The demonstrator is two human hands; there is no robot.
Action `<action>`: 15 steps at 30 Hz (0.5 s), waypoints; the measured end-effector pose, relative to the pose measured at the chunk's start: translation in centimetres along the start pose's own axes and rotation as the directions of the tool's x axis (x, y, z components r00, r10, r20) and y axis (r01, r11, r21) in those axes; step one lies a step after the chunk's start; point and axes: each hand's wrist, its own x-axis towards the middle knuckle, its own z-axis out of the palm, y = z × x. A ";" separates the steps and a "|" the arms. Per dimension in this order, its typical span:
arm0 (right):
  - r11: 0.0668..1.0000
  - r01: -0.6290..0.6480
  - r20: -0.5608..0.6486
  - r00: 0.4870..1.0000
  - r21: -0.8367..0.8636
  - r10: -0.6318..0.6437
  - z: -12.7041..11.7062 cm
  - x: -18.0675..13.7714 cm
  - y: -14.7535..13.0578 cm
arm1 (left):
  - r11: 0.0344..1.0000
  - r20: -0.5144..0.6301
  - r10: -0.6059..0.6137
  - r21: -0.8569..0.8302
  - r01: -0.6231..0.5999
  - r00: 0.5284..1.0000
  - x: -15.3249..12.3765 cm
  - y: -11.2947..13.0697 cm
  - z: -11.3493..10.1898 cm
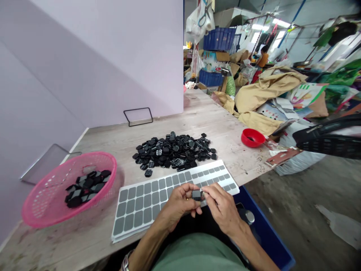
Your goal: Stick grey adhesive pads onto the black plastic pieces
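- Left hand (182,201): grip closed on a black piece (196,195), grey face showing.
- Right hand (221,207): fingertips at the piece's right edge; whether this grip holds anything cannot be told.
- Piece position: between both hands, above the near side of the label sheet (135,205); long axis indeterminate.
- Label sheet: on the desk (107,130), nearer the body than the pile of black pieces (173,150).

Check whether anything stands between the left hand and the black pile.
Only the sheet lies between the left hand and the black pile, low and flat; nothing visible stands up in the way. That hand holds a black piece.
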 end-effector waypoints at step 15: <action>1.000 0.012 0.077 0.997 -0.015 -0.011 -0.5 0.4 0.1 | 0.997 0.046 -0.021 -0.067 0.024 0.999 0.0 -0.2 -0.7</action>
